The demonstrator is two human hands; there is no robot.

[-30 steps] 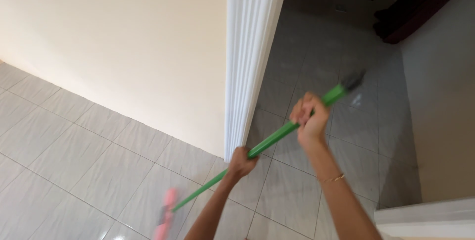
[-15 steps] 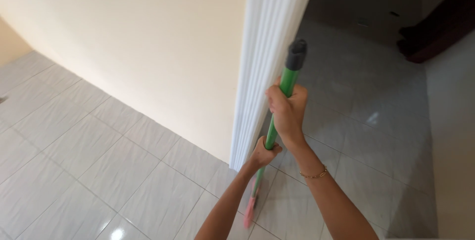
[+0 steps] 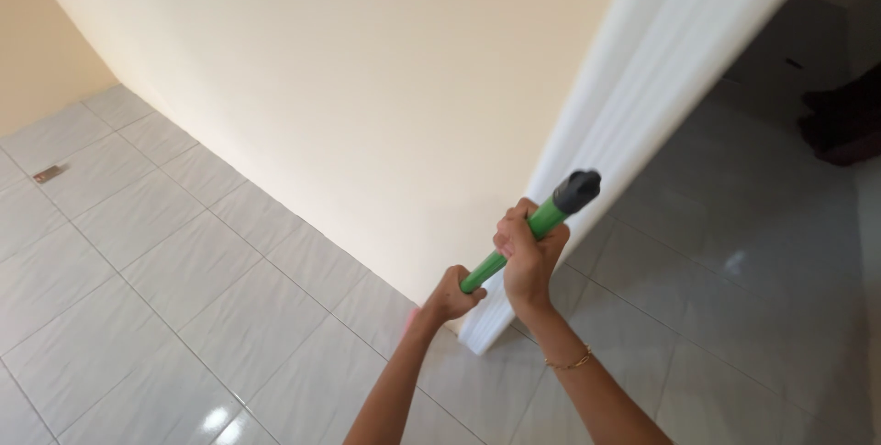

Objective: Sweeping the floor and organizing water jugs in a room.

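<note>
green pole (image 3: pixel 514 245): centre of view, slightly low, tilted, grey cap (image 3: pixel 578 188) at the 2 o'clock end, lower end running toward 8 o'clock and hidden behind the hands. a faint pink blur shows just past the lower fist; cannot tell what it is.

right hand (image 3: pixel 528 257): closed around the pole just below the cap, fingers wrapped, thin gold bracelet (image 3: pixel 569 361) on the wrist.

left hand (image 3: pixel 450 298): closed around the pole lower down, at 8 o'clock of the right hand, the two fists near each other but apart.

white ribbed door edge (image 3: pixel 633 124): rises from just beside the hands toward 1 o'clock; its foot meets the floor right behind the right wrist.

cream wall (image 3: pixel 349 87): fills the upper left, meeting the floor along a line from 10 o'clock down to the hands.

pale grey tile floor (image 3: pixel 165 289): glossy, left and bottom. darker tiles beyond the door edge at 3 o'clock. small dark item (image 3: pixel 47 172) on the floor at far 9 o'clock, too small to tell.
</note>
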